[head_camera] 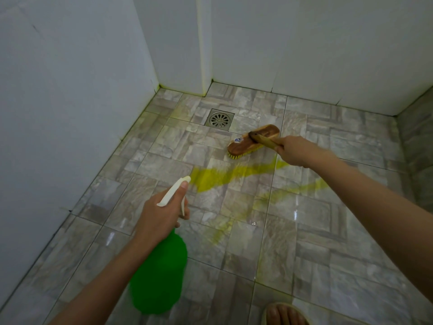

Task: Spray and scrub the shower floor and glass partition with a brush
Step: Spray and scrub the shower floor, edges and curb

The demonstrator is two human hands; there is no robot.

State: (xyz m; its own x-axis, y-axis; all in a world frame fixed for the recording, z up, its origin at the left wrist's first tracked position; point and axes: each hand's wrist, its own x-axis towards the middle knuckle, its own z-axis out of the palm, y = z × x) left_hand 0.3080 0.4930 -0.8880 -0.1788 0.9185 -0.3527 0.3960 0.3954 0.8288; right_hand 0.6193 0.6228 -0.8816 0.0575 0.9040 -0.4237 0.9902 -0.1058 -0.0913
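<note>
My left hand (161, 214) grips the neck of a green spray bottle (159, 273) with a white trigger head (174, 190), its nozzle aimed at the floor. My right hand (297, 150) holds the wooden handle of a scrub brush (253, 141). The brush's yellow bristles rest on the grey tiled shower floor (304, 231), just right of the drain. Yellow-green streaks of cleaner (225, 175) lie across the tiles between the two hands.
A square metal drain (219, 119) sits near the far corner. White walls (70, 90) close in the left and back sides. A darker tiled ledge (419, 148) runs along the right. My sandalled foot (284, 314) shows at the bottom edge.
</note>
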